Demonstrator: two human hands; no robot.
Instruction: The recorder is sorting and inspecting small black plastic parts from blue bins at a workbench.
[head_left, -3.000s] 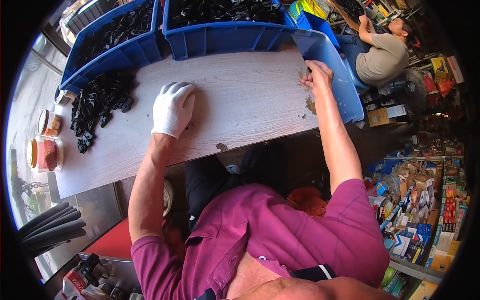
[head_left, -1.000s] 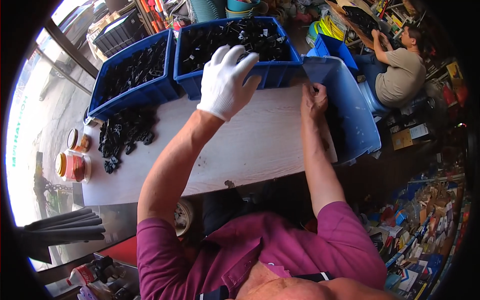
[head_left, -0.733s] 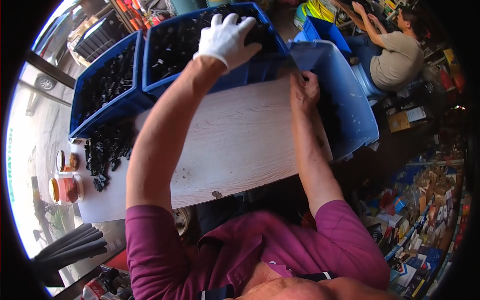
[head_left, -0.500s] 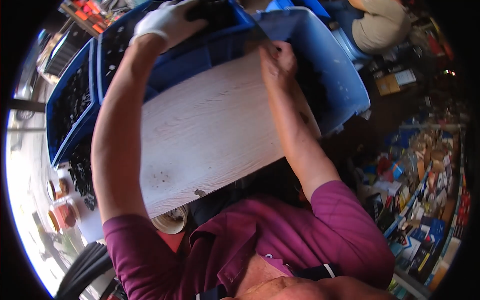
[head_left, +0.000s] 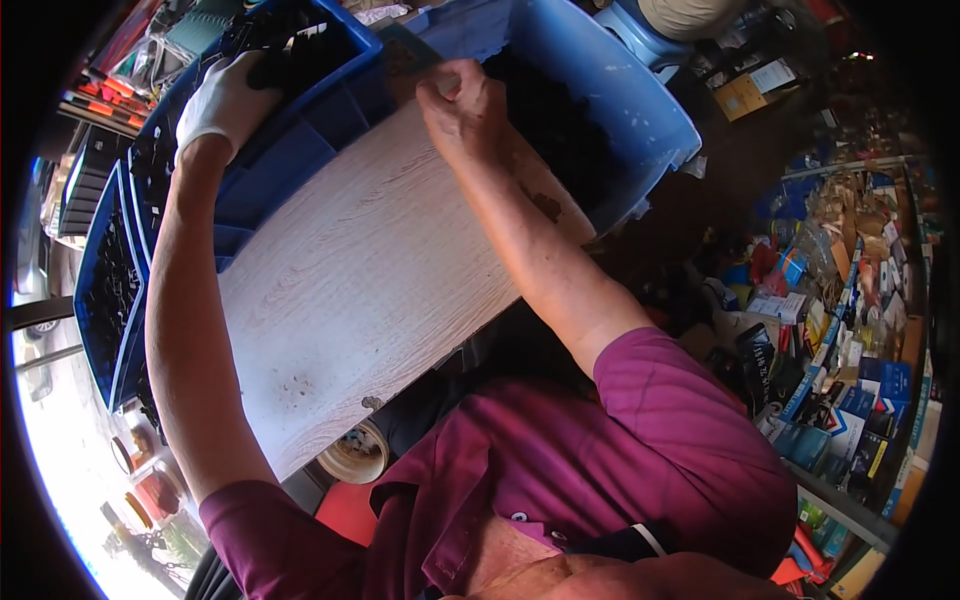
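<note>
My left hand wears a white glove with dark fingers. It reaches over the near wall of a long blue bin, among small black pieces; its fingertips blend into them. My right hand is bare, its fingers curled in a pinch over the far end of a pale wood-grain board. Whatever lies in that pinch is hidden. Beyond the board's right end stands a larger blue tub holding a black heap.
A smaller blue bin with black pieces stands at the left. Below the board's near edge is a round pale container. Cartons and mixed packages crowd the right side. A blue stool stands beyond the tub.
The whole view has shifted, with bins and board now lower left. My right hand has moved left, away from the tub. My gloved left hand has drawn slightly nearer in its bin.
</note>
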